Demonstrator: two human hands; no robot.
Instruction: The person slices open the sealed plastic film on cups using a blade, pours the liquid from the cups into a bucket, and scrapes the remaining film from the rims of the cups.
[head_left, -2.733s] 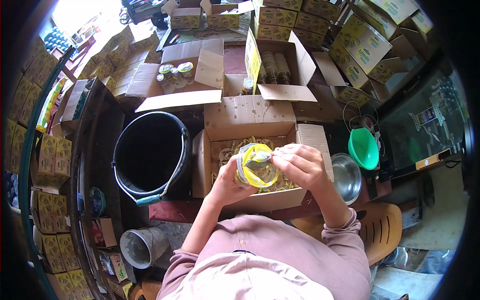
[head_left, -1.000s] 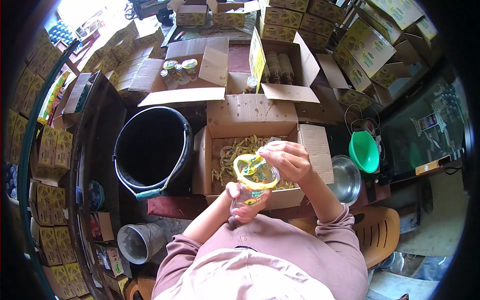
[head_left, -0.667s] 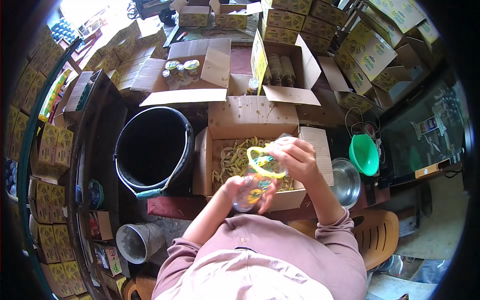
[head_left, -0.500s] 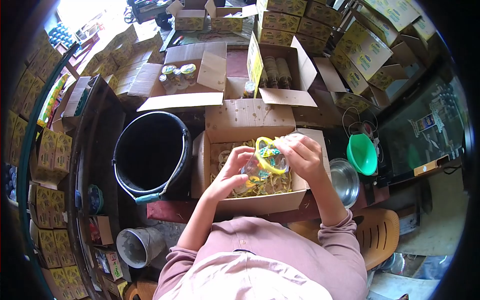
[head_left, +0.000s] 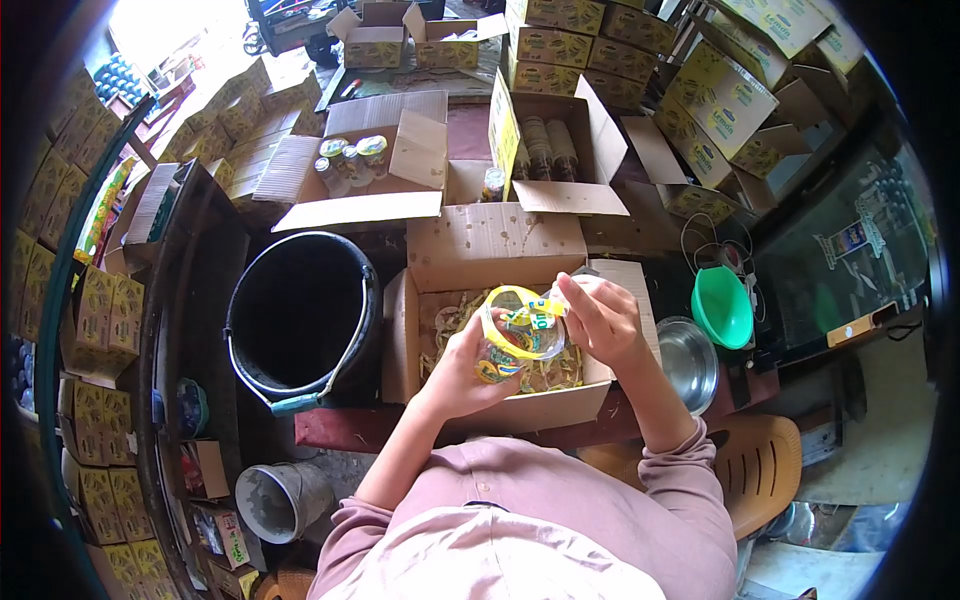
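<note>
A clear plastic cup with a yellow rim and coloured print is tilted over an open cardboard box. My left hand wraps round its side. At the rim's right side, my right hand pinches a yellow strip that joins the rim. Yellow-green scraps lie in the box beneath the cup, partly hidden by it and my hands.
A black bucket stands left of the box. To the right are a metal bowl and a green basin. Behind, one open carton holds lidded jars; another holds stacked cups.
My left hand has closed round the cup again after its fingers opened beside it. The cup has turned and shifted slightly left. My right hand stays at the rim.
</note>
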